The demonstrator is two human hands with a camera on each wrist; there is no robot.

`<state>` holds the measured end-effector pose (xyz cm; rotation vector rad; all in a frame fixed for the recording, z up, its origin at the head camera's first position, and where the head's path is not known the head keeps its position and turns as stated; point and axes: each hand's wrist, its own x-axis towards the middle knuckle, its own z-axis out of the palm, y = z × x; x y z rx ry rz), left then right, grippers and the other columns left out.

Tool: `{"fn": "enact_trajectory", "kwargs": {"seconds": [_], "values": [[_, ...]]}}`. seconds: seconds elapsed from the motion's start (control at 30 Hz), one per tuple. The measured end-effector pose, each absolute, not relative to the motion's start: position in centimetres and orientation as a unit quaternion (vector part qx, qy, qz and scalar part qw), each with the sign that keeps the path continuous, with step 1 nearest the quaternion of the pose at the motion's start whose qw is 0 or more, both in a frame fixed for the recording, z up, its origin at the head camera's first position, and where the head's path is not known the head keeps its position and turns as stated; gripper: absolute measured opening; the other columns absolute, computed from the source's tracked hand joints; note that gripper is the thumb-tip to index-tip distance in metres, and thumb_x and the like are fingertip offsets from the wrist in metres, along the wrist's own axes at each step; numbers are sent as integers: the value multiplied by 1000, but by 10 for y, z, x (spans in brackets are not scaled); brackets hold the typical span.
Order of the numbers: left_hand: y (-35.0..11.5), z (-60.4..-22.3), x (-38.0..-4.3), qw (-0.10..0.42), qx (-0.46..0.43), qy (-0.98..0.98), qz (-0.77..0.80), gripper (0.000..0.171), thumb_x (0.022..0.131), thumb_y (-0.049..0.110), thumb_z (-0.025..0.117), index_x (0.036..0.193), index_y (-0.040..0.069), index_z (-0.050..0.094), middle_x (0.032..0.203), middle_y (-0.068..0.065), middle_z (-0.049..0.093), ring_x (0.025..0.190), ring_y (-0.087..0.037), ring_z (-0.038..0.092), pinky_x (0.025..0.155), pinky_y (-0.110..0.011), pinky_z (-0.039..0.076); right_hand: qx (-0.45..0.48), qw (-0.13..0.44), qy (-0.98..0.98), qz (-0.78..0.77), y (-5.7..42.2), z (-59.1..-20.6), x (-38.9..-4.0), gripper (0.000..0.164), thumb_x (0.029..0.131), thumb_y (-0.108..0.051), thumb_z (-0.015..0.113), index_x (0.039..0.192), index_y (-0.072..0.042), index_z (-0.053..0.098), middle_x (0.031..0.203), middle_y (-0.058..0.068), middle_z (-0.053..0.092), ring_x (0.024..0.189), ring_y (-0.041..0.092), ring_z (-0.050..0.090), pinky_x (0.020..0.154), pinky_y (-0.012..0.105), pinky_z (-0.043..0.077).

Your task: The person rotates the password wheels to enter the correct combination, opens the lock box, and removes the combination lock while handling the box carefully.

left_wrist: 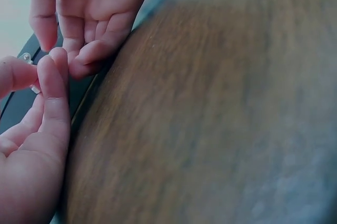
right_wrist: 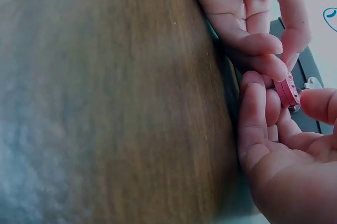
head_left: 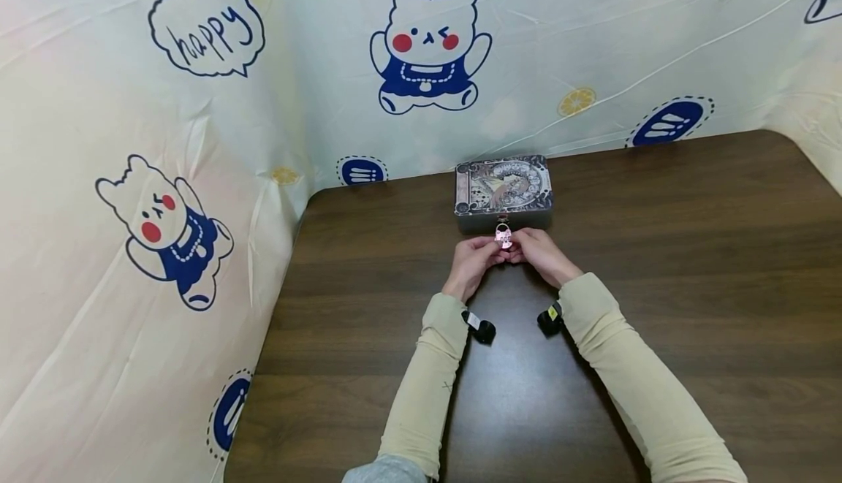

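Observation:
A pink cat-shaped combination padlock hangs by its shackle from the metal clasp on the front of a dark tin box. My left hand pinches it from the left, fingertips at its edge. From the other side my right hand holds it between thumb and curled fingers. Small dark marks line the padlock's edge in the right wrist view, too small to read. In the left wrist view, fingers cover most of the padlock, and the clasp shows beside the left thumb.
The box's patterned lid is down. It stands at the back edge of a brown wooden table, close to a pale cloth printed with cartoon bears. Black wrist cameras sit below both hands.

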<state>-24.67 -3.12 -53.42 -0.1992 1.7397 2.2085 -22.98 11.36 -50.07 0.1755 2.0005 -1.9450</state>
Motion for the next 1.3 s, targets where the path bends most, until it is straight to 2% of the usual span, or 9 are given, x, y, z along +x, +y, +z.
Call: {"fn": "enact_trajectory", "kwargs": {"seconds": [0.13,0.37,0.53,0.77,1.3], "values": [[-30,-533,-243,139,-79,611,775,22,88,-5,58,106,-14,64,79,-5,66,62,-7,64,59,-16,55,56,166,682,-710,116,-505,-229,34,100,-9,34,119,15,48,85,1,56,70,3,57,69,16,53],[-27,-532,-237,89,-81,603,789,18,85,-5,65,103,-9,65,73,-4,69,61,-9,66,56,-19,55,48,137,673,-725,118,-509,-223,37,99,-4,42,129,17,37,100,8,56,77,1,59,73,14,53],[-26,-531,-233,70,-79,605,789,16,84,-6,67,99,-7,65,77,-3,69,62,-8,66,57,-18,55,51,127,670,-729,116,-510,-221,35,99,-1,45,127,17,39,95,5,59,77,0,60,74,13,53],[-25,-530,-233,69,-82,612,783,17,83,-8,67,99,-6,66,77,-2,69,65,-7,65,59,-18,55,55,135,675,-723,117,-509,-221,37,100,-6,41,127,20,40,100,9,55,79,1,59,76,13,54],[-25,-534,-236,78,-91,609,784,16,82,-8,67,97,-6,66,78,-7,71,66,-9,67,61,-19,56,40,139,736,-662,115,-508,-223,34,100,-6,39,122,19,46,98,12,60,74,1,59,72,13,53]]}}
